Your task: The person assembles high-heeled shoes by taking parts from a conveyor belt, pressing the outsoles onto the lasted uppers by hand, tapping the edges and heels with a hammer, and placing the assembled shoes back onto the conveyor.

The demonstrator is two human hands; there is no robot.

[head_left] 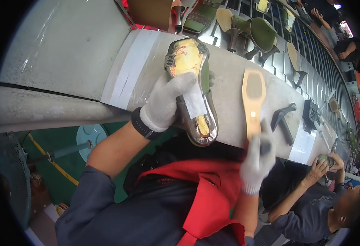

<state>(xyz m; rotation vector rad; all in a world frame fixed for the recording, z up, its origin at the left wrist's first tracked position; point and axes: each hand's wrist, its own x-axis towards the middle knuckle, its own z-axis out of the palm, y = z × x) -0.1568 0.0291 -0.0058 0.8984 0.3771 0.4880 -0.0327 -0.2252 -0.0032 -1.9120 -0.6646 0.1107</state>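
Observation:
My left hand point(167, 98), in a white knit glove, grips a green and metallic shoe on its last point(206, 119), bottom side up above the bench. Yellow patches show on its underside, and a pale strip lies across the middle under my thumb. My right hand point(260, 158), gloved too and slightly blurred, closes around the narrow lower end of a tan shoe sole point(253, 88). That sole has a greyish forepart and a small pale square lower down. The part inside my right fingers is mostly hidden.
A hammer point(284, 121) lies right of the sole, beside a black block point(310, 115) with brushes. Beyond the bench point(229, 61), a slatted conveyor point(278, 57) carries several green shoes point(264, 35) and heeled soles. At right, a co-worker point(311, 205) holds a green shoe.

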